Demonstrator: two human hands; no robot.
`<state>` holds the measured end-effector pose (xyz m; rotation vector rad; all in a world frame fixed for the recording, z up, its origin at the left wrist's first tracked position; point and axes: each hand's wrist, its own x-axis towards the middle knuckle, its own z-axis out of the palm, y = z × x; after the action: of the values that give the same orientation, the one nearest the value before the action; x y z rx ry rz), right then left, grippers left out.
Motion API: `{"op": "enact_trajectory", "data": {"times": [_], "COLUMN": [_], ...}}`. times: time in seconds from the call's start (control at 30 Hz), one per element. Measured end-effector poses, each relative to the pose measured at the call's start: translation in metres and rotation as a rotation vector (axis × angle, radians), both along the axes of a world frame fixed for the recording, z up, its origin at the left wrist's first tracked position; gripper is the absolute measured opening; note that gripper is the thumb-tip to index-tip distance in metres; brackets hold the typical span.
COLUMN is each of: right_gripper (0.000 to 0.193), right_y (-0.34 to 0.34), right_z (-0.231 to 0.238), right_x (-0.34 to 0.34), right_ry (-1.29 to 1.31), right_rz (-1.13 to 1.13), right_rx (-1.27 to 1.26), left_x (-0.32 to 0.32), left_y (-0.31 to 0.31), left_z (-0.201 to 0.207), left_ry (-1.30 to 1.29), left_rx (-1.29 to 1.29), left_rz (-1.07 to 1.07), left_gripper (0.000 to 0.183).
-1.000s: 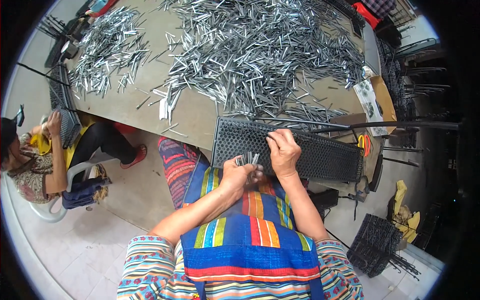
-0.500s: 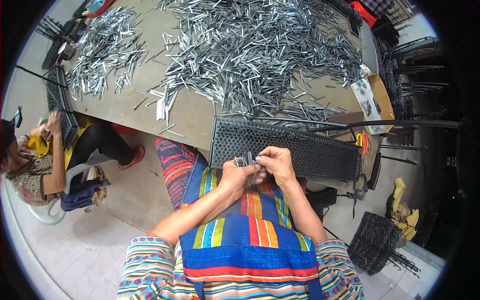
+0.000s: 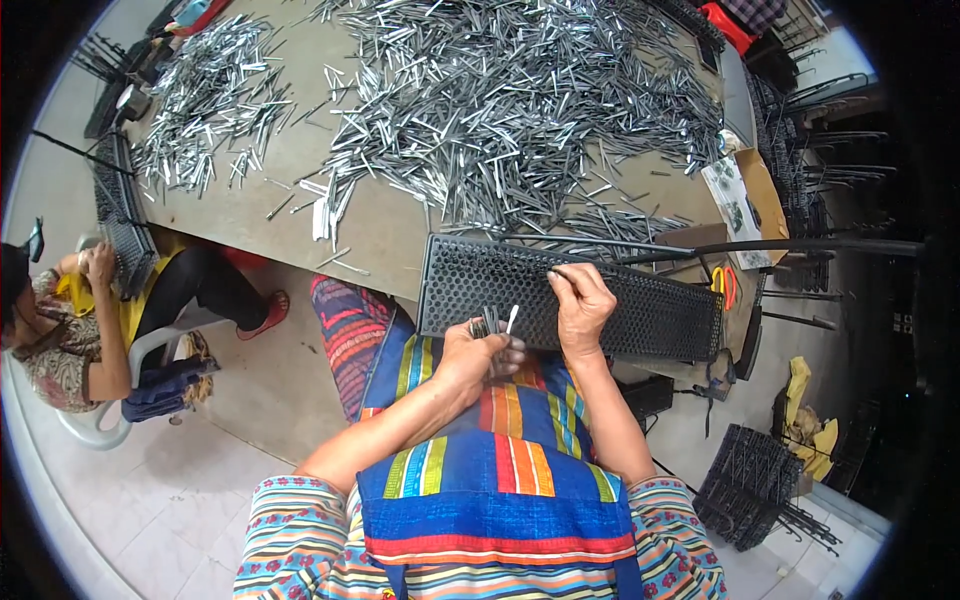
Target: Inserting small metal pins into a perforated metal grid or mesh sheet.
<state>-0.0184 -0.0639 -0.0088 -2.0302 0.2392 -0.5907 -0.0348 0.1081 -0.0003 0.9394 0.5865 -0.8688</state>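
Observation:
A small bunch of thin grey metal strips (image 3: 491, 319) is held in my left hand (image 3: 470, 350), at the near edge of a long black perforated panel (image 3: 640, 300). One pale strip (image 3: 512, 319) stands up beside the bunch at the fingertips. My right hand (image 3: 584, 302) is over the middle of the panel, thumb and forefinger pinched together; what is between them, if anything, is too small to make out. The panel lies slanted at the table's front edge, across my lap, with rows of small holes.
A large heap of loose metal strips (image 3: 480, 110) covers the table (image 3: 390, 235), and a smaller pile (image 3: 205, 110) lies left. Scissors with orange-yellow handles (image 3: 724, 287) and an opened carton (image 3: 762, 200) are at right. At left, another person (image 3: 75, 340) sits handling a similar panel (image 3: 125, 225).
My right hand has moved away from the left hand, to the right and up over the panel. A pale strip now shows beside the bunch. The other person's hands have shifted slightly.

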Motion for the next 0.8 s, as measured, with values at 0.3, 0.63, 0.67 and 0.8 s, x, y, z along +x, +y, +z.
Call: {"op": "enact_trajectory", "data": {"times": [0.3,0.63,0.67,0.8], "right_gripper": [0.008,0.008,0.009,0.010], "right_y": [-0.002,-0.003,-0.004,-0.001], "right_z": [0.002,0.003,0.001,-0.004], "right_x": [0.001,0.003,0.001,0.003], "right_ry": [-0.029,0.014,0.068,-0.012], "right_rz": [0.047,0.078,0.066,0.123], "right_rx": [-0.083,-0.115,-0.069,-0.182], "left_x": [0.001,-0.001,-0.001,-0.001], "left_y": [0.002,0.004,0.006,0.007], "left_z": [-0.001,-0.008,-0.006,-0.006], "left_ry": [-0.037,-0.065,-0.068,-0.067], "left_rx": [-0.018,0.013,-0.003,-0.002], "left_rz": [-0.040,-0.016,-0.027,-0.029], "left_gripper": [0.015,0.018,0.019,0.020]}}
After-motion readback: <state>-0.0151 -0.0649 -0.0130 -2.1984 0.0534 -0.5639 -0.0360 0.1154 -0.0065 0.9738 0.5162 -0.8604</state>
